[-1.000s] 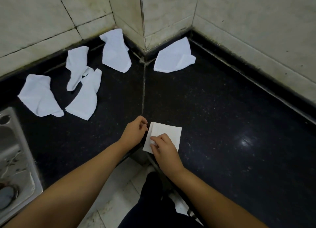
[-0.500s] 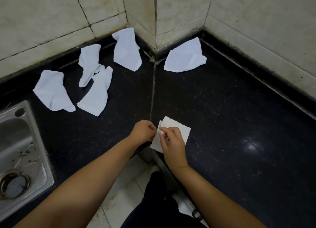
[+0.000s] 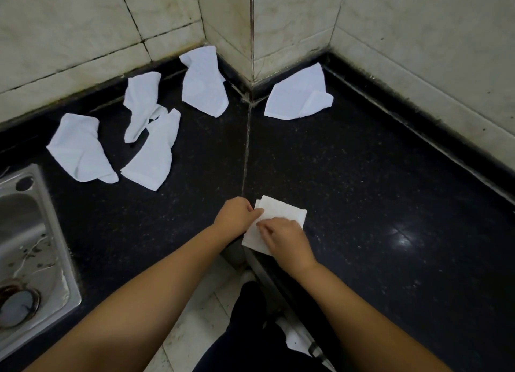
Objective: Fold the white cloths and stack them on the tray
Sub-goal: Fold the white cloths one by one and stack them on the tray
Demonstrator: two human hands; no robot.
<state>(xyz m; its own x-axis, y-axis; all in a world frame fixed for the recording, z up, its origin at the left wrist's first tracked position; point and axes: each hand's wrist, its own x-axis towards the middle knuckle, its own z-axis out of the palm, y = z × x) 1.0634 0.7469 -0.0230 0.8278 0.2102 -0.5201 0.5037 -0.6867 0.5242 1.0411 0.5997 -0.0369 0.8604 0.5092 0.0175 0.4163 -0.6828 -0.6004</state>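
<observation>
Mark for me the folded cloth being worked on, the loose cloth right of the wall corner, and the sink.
folded cloth (image 3: 284, 214), head view, on its bare upper face.
loose cloth (image 3: 292, 98), head view, on its flat middle.
sink (image 3: 60, 260), head view, on its steel right rim.

A kitchen: steel sink (image 3: 33, 249) set in black counter (image 3: 376, 204), tiled walls (image 3: 69, 29)

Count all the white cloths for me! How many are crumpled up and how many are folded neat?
Crumpled white cloths: 5
Folded white cloth: 1, under both hands
Total: 6 cloths, all on the black counter
</observation>
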